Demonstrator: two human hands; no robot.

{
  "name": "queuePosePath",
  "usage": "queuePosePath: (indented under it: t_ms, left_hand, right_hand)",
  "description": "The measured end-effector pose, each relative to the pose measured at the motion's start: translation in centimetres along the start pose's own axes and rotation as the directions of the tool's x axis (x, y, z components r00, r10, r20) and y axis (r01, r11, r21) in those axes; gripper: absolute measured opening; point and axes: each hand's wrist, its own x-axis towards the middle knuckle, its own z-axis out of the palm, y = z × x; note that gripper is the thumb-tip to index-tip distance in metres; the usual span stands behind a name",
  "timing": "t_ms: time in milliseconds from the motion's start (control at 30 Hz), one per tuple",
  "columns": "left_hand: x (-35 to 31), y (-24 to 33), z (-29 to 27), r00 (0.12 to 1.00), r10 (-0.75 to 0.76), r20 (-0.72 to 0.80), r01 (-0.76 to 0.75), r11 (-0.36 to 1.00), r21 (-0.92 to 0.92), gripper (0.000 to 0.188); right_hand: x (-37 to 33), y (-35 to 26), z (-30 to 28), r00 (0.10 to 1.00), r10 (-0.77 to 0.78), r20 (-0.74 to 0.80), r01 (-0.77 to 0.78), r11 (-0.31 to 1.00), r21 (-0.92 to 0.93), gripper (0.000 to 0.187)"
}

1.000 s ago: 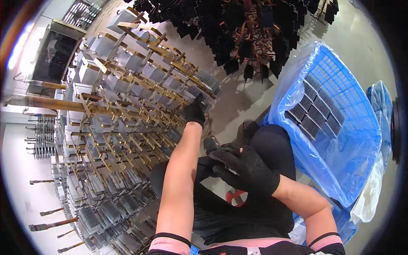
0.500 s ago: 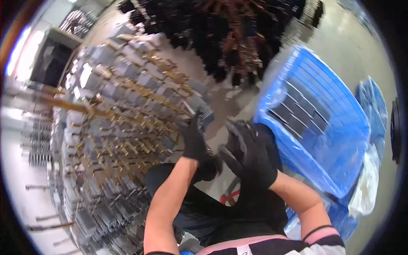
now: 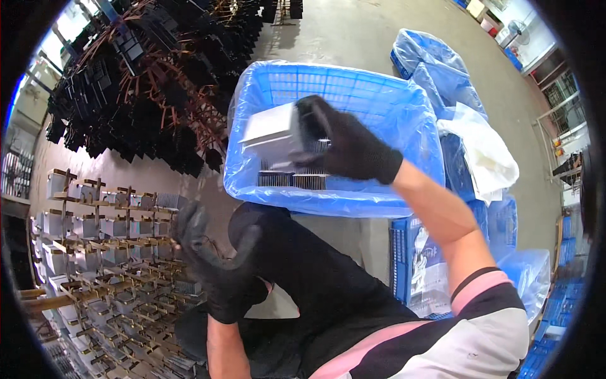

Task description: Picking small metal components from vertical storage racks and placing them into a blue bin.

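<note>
In my gloved right hand (image 3: pixel 353 142) is a pale silver block, a finned heat sink (image 3: pixel 271 129), held over a blue plastic basket (image 3: pixel 334 205) lined with clear film. Below it, several finned heat sinks (image 3: pixel 293 182) lie side by side on the basket's bottom. My gloved left hand (image 3: pixel 218 271) is apart from it, thumb and fingers spread with nothing seen between them, and slightly blurred. It is nearest a rack (image 3: pixel 95 243) carrying rows of silver heat sinks on brass-coloured clips.
A dense cluster of black finned parts (image 3: pixel 158 76) hangs on reddish stems at the upper left. Beyond the basket's right side are film-lined blue crates (image 3: pixel 435 60) and a white bag (image 3: pixel 489 161). Another blue crate (image 3: pixel 399 252) stands by my right arm. My knees are below the basket.
The view has swung right, toward the basket. My hands, close together by the rack before, are now apart, with my right hand over the basket holding a heat sink.
</note>
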Motion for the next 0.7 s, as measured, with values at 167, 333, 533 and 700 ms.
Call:
queuePosePath:
  t_ms: [167, 333, 533, 700]
  left_hand:
    - [-4.9, -5.1, -2.5, 0.961, -0.276, 0.022, 0.271, 0.955, 0.122, 0.047]
    - [-10.8, -8.8, -4.0, 0.806, -0.585, 0.092, 0.556, 0.801, 0.222, 0.049]
    - [-10.6, -8.7, -3.3, 0.738, -0.635, 0.229, 0.637, 0.767, 0.078, 0.045]
    - [-12.0, -10.7, -3.3, 0.739, -0.637, 0.221, 0.588, 0.769, 0.252, 0.039]
  right_hand:
    - [-3.1, 11.8, -2.0, 0.953, 0.118, 0.28, 0.08, 0.79, -0.608, 0.059]
    - [-5.6, 20.7, 1.9, 0.83, 0.403, 0.385, -0.021, 0.712, -0.702, 0.067]
    - [-5.8, 23.4, 3.9, 0.813, 0.505, 0.291, -0.149, 0.663, -0.734, 0.065]
    - [-5.8, 23.8, 4.7, 0.942, 0.224, 0.249, 0.053, 0.636, -0.77, 0.055]
